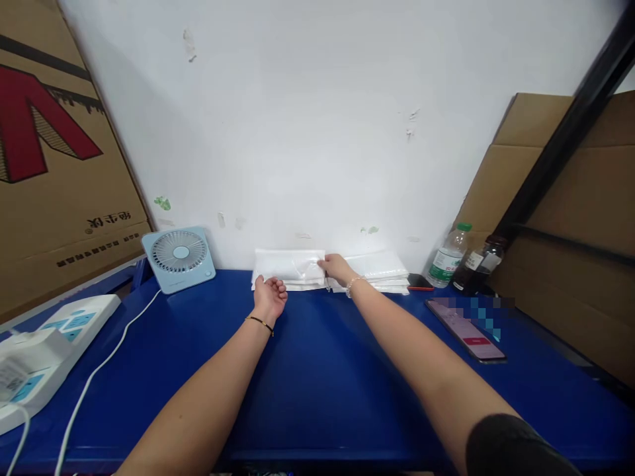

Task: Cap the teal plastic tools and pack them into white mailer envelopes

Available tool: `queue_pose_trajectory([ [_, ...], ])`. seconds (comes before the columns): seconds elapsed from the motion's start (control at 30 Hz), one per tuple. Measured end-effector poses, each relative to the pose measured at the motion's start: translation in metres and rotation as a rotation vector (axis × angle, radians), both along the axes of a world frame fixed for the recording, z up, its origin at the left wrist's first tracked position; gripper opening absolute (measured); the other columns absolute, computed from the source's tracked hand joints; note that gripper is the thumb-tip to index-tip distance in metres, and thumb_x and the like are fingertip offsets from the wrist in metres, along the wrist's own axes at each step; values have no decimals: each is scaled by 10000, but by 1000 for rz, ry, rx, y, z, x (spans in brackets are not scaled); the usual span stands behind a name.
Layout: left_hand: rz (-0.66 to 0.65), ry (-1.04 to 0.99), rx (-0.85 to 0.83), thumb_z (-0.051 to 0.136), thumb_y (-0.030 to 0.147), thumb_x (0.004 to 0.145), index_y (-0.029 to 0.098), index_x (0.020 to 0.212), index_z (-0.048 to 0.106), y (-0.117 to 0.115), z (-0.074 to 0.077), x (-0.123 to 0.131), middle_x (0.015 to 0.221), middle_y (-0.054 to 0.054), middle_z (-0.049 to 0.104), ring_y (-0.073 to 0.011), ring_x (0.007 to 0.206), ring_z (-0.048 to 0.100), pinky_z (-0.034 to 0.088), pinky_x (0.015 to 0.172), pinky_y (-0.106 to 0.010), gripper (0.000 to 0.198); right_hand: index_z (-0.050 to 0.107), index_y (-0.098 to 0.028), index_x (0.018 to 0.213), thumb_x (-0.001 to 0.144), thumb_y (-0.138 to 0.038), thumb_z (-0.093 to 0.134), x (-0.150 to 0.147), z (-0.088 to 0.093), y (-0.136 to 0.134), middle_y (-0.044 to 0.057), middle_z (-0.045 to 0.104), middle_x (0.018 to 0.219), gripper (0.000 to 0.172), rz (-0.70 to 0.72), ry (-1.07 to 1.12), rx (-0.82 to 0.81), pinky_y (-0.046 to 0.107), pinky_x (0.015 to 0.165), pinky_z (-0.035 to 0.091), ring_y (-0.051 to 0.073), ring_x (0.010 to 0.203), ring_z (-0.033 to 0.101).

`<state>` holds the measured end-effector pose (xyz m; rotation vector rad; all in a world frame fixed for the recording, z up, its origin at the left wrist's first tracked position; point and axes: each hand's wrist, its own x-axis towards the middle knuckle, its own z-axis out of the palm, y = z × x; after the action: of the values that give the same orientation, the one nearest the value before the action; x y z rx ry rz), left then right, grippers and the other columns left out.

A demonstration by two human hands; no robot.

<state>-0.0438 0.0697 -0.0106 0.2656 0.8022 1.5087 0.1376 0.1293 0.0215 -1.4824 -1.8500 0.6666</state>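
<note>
At the far side of the blue desk, next to the white wall, a left white pile of flat, shiny packets lies beside a right white pile. The right hand reaches to the place where the two meet, and its grip pinches the right edge of the left white pile between thumb and fingers. How many layers it takes, I cannot tell. The left hand is at the front left corner of the same pile, with the palm turned up; its grip is loose, the fingers are half bent and the thumb stands apart from them. Whether the thumb touches the pile, I cannot tell. On the left side of the desk stands a light blue fan, tilted back, and nearer is a white power strip. On the right side there are a clear bottle with a green cap, a dark bottle just beside it, and a phone, which lies flat with its screen lit.
</note>
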Motion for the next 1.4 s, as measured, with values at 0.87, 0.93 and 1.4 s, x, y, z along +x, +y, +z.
queue_pose_trajectory([
  [0.87,-677,541,183,640,293,786,121,1043,575,-15,-17,37,1040,-154,649,-226,974,642,509,849,-304,316,675,-171,958,812,-327,507,166,5,-33,128,548,1222,271,-654,-509,390,430,895,340,299,1090,470],
  [0.93,-601,673,244,659,320,768,137,1076,561,-18,-13,39,1051,-147,638,-230,956,636,497,857,-340,371,632,-164,1011,850,-323,458,160,16,-40,137,602,1102,285,-610,-414,442,384,820,372,275,976,522],
  [1.4,-111,1815,810,785,317,563,277,1482,140,-80,34,61,1418,-128,365,-387,1329,253,15,1114,-528,1124,411,-272,956,837,-479,534,89,38,-150,20,574,861,268,88,598,281,295,632,465,184,750,568],
])
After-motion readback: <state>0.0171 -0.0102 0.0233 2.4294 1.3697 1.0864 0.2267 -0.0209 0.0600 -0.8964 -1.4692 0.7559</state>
